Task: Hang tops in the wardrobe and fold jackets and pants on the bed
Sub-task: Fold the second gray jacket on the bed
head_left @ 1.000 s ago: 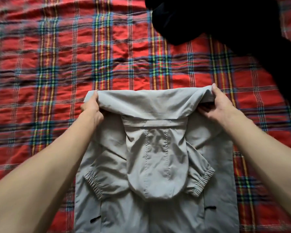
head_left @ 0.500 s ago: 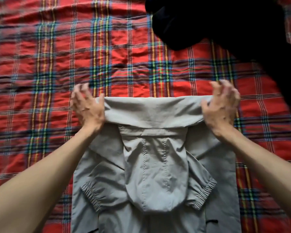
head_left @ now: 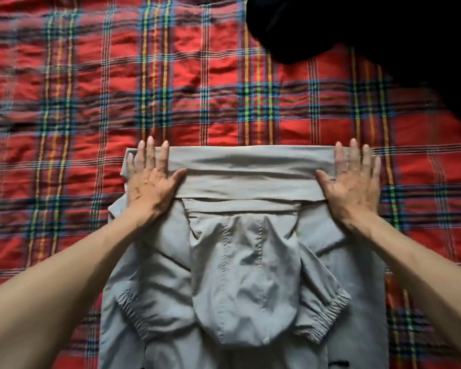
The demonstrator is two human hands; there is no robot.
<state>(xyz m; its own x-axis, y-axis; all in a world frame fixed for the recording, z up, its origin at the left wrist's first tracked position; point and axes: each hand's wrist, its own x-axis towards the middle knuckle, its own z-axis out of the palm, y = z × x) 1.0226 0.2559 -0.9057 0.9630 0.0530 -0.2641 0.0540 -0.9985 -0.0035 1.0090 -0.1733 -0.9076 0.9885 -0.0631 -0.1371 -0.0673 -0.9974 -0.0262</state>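
Note:
A light grey hooded jacket (head_left: 242, 275) lies flat on the bed, its hood and both elastic-cuffed sleeves folded in over the body. Its far end is turned over into a narrow flat band across the top. My left hand (head_left: 151, 182) presses flat on the left end of that band, fingers straight and spread. At the right end, my right hand (head_left: 353, 182) lies flat on the band in the same way. Neither hand grips the cloth.
A red plaid bedspread (head_left: 117, 89) covers the bed all around the jacket. A dark, almost black garment (head_left: 357, 30) lies heaped at the far right corner, reaching down the right edge.
Both hands let go of the rolled far edge they were gripping, lifted, and now lie flat on it. The fold has been pressed down into a flatter band.

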